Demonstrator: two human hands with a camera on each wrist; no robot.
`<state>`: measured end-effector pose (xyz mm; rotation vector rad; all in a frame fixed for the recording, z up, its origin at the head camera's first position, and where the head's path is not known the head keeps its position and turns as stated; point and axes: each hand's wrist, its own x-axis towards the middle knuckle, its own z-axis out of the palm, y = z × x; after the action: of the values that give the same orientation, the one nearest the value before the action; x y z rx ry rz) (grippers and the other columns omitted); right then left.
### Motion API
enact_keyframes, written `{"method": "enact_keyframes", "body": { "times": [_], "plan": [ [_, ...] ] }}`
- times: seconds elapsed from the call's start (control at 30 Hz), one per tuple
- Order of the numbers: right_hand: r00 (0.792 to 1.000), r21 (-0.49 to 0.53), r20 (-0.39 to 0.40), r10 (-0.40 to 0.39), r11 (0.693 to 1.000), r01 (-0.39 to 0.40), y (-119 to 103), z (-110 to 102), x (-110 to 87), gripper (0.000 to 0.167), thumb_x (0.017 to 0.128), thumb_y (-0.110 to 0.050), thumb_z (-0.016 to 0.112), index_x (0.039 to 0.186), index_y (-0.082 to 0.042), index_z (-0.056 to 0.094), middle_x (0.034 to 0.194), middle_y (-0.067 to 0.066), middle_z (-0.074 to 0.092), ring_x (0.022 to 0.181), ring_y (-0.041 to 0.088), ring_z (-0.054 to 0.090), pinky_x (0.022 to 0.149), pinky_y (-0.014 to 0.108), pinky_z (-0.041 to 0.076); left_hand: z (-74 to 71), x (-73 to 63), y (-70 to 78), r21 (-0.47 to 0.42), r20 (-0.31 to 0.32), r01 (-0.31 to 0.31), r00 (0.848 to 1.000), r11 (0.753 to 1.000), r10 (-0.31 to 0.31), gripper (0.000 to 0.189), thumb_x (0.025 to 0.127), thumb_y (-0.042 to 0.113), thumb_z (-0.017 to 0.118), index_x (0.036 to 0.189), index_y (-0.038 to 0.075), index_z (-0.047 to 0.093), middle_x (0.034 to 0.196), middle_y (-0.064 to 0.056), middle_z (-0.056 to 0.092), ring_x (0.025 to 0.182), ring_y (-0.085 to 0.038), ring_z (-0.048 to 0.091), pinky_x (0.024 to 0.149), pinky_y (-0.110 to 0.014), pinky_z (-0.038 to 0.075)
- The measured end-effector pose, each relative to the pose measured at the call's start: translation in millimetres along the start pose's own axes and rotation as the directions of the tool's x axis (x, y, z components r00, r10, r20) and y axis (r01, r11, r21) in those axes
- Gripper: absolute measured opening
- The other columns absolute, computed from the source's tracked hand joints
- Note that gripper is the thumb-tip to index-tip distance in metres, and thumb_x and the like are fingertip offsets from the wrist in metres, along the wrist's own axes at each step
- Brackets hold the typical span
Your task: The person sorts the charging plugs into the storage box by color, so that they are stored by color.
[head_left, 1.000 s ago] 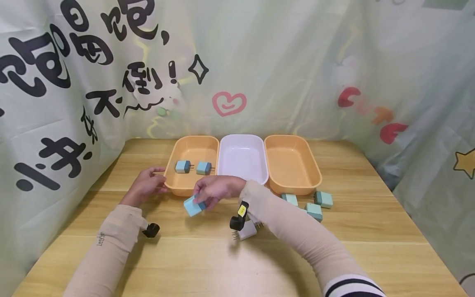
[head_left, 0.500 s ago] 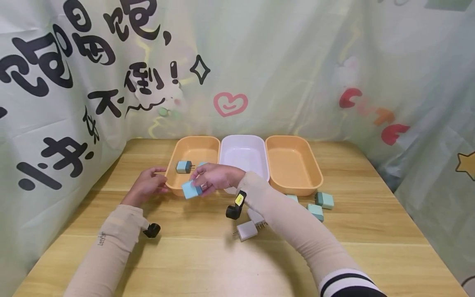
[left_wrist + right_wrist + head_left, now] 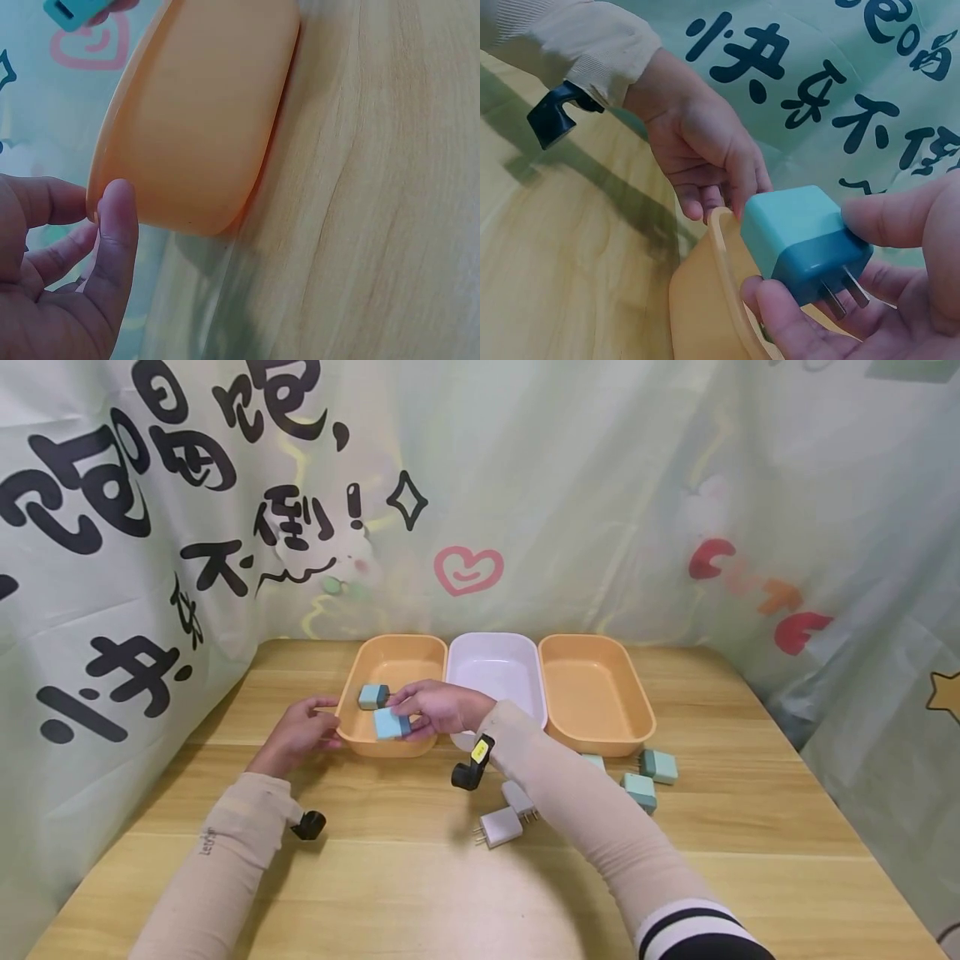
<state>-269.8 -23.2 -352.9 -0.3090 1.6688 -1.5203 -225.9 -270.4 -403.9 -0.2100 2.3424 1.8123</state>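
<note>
My right hand (image 3: 444, 706) pinches a blue charger plug (image 3: 391, 723) between thumb and fingers, above the front of the left orange tray (image 3: 382, 749). In the right wrist view, the plug's two metal prongs point down and toward the camera. My left hand (image 3: 302, 735) grips that tray's left rim; the left wrist view shows thumb and forefinger on either side of the edge. Another blue charger plug (image 3: 372, 696) lies inside the tray. A further one, seen in there earlier, is now hidden behind my right hand.
A pale lilac tray (image 3: 495, 664) and a second orange tray (image 3: 592, 693) stand to the right. Two white charger plugs (image 3: 500, 827) lie on the wooden table (image 3: 390, 877). Pale green charger plugs (image 3: 640, 792) lie near my right forearm, one partly covered. A printed curtain (image 3: 585, 510) hangs behind.
My right hand has carried the blue charger plug up and away from me, from before the left orange tray to over it. My left hand keeps its place on the rim.
</note>
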Motion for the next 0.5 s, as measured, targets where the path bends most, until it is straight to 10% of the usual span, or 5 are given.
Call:
{"method": "enact_keyframes", "body": {
  "times": [0.5],
  "plan": [
    [0.998,0.034,-0.016,0.063,0.997,-0.062,-1.7,-3.2,24.0,0.029,0.101,-0.007,0.048,0.129,0.003,0.049,0.097,0.012,0.056,0.081,0.024,0.060,0.071,0.029,0.057,0.1,-1.7,0.8,0.018,-0.020,0.038,0.999,0.999,-0.037,0.049,0.098,0.007,0.046,0.145,-0.002,0.035,0.117,-0.026,0.049,0.083,-0.020,0.061,0.074,-0.029,0.059]
  ]
}}
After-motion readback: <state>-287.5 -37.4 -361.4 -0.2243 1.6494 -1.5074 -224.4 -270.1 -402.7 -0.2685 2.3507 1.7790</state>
